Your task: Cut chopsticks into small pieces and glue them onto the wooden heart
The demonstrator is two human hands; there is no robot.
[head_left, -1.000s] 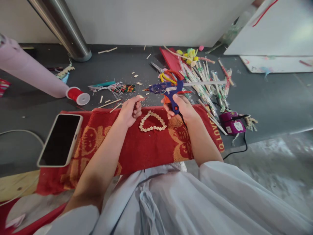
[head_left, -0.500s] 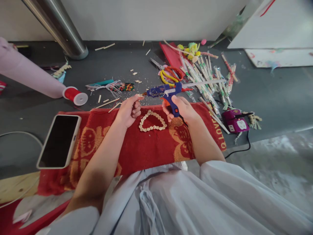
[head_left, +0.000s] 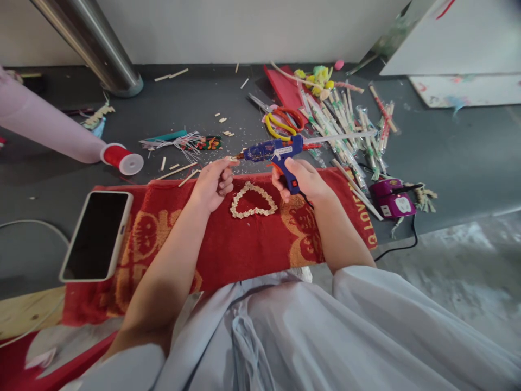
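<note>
My right hand (head_left: 301, 178) is closed round the handle of a blue hot glue gun (head_left: 264, 151), a clear glue stick (head_left: 342, 137) jutting from its back end. The gun's nozzle points left and meets the fingertips of my left hand (head_left: 215, 183). Those fingers are pinched together; whatever small piece they hold is too small to make out. Below and between my hands, a heart-shaped frame (head_left: 254, 212) of small pale wooden pieces lies on a red towel (head_left: 244, 250).
A phone (head_left: 97, 236) lies at left beside a red ribbon spool (head_left: 122, 158). Behind are scissors (head_left: 280, 122), wood bits (head_left: 175, 170) and several wrapped chopsticks (head_left: 337, 130). A purple power adapter (head_left: 391, 198) with a cord sits at right.
Both hands and the glue gun hold almost the same pose. The view has shifted very slightly.
</note>
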